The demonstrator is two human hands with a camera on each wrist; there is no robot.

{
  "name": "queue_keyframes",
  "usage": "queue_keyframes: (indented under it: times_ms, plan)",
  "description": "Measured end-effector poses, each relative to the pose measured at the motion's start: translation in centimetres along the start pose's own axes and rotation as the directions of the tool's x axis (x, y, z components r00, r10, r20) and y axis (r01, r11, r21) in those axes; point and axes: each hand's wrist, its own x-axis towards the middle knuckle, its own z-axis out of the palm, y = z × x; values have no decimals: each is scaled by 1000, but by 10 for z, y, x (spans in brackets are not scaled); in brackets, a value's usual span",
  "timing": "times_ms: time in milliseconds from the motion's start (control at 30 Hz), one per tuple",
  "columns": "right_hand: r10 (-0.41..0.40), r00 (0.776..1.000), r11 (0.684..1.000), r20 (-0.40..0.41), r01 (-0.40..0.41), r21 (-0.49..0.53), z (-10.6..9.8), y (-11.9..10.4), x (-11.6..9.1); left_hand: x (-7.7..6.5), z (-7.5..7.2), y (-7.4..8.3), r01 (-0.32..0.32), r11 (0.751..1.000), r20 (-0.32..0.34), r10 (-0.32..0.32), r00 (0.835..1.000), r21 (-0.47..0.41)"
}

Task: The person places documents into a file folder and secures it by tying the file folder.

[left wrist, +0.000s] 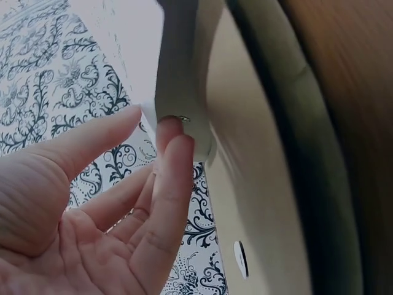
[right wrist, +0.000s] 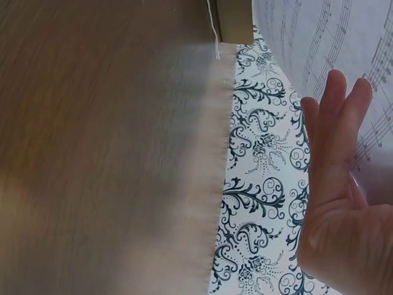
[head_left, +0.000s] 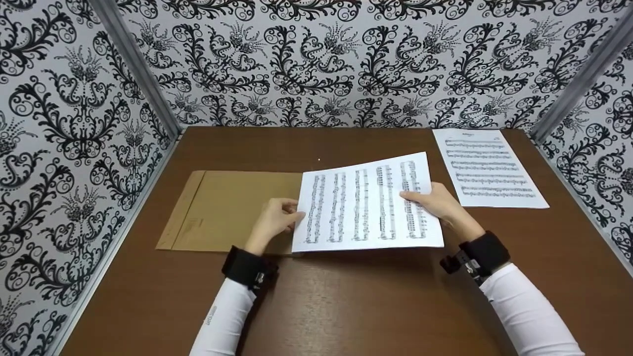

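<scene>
A white sheet of printed sheet music is held sideways between both hands, its staves running up and down in the head view. My left hand pinches its left edge, thumb in front and fingertips behind, as the left wrist view shows. At the right edge my right hand grips the sheet, thumb on the printed face. Its fingers lie straight against the back. Under the left hand lies a brown cardboard folder with a crease along its left side; the sheet hides its right part.
Another page of sheet music lies at the back right of the brown table. Patterned panels stand behind and at both sides. A white string hangs by the brown folder's edge in the right wrist view.
</scene>
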Motion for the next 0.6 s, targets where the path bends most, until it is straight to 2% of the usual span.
queue_keyframes:
  times_ms: [267,433,600]
  plan:
    - [9,1000,1000,-2,-9,-9,-4,0,4,6,7,2,-8,998,8,8,1000,63]
    - [0,1000,1000,5,0,-21,-7,-2,3,8,11,6,-40,989,11,39,999,141]
    - [6,1000,998,1,-6,-55,-9,-3,3,10,17,5,-54,970,3,55,998,238]
